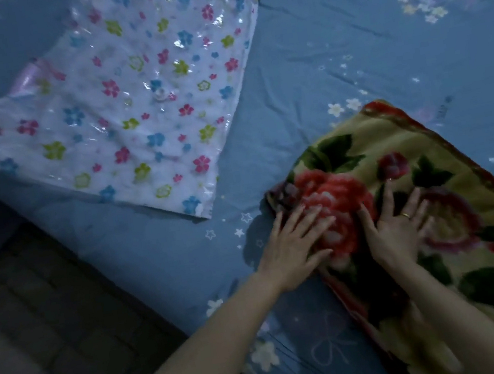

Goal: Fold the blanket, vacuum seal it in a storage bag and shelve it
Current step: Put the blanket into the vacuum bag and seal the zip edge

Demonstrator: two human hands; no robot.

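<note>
Both hands lie flat on the folded floral blanket (427,190), the left hand (293,244) and right hand (397,227) with fingers straight and spread, pressing its near-left end and gripping nothing. The flower-printed vacuum storage bag (129,108) lies flat and apparently empty on the blue bedsheet (345,42), ahead and left of the fingertips, nearer the left hand. The blanket's long axis runs back toward the right of the fingers (bagging looks like the next step).

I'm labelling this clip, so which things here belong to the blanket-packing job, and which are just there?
Belongs to the job:
- blanket, folded, both hands flat on it: left hand, right hand
- storage bag, flowered, lying flat beside the blanket, apart from it

Just there:
- bed sheet, blue, under both
- ring on the right hand
- floor
</note>
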